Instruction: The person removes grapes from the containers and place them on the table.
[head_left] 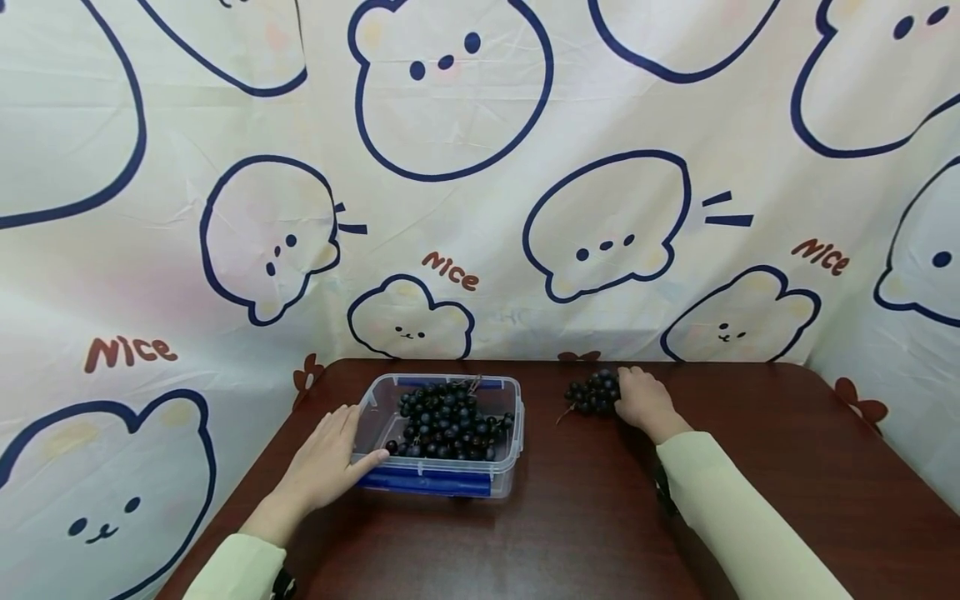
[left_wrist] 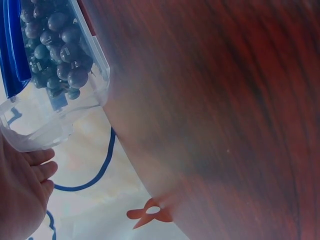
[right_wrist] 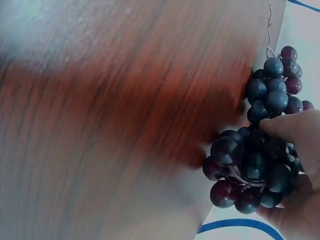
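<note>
A clear plastic container (head_left: pixel 517 433) with blue clips stands on the left part of the table, and dark grapes (head_left: pixel 446 421) lie heaped in it. My left hand (head_left: pixel 326 458) rests along its left side, fingers extended and thumb over the near left corner; in the left wrist view the fingers (left_wrist: pixel 42 170) show beside the clear wall. To the right of the container, my right hand (head_left: pixel 647 402) grips a bunch of dark grapes (head_left: pixel 592 393). The right wrist view shows the thumb (right_wrist: pixel 285 125) pressed across the middle of this bunch (right_wrist: pixel 255 165), its stem trailing at one end.
The dark brown wooden table (head_left: pixel 570 533) carries the container and the bunch. Behind it and at both sides hangs a pale cloth (head_left: pixel 495 208) printed with cartoon bears. The cloth meets the table's back edge just beyond the right hand.
</note>
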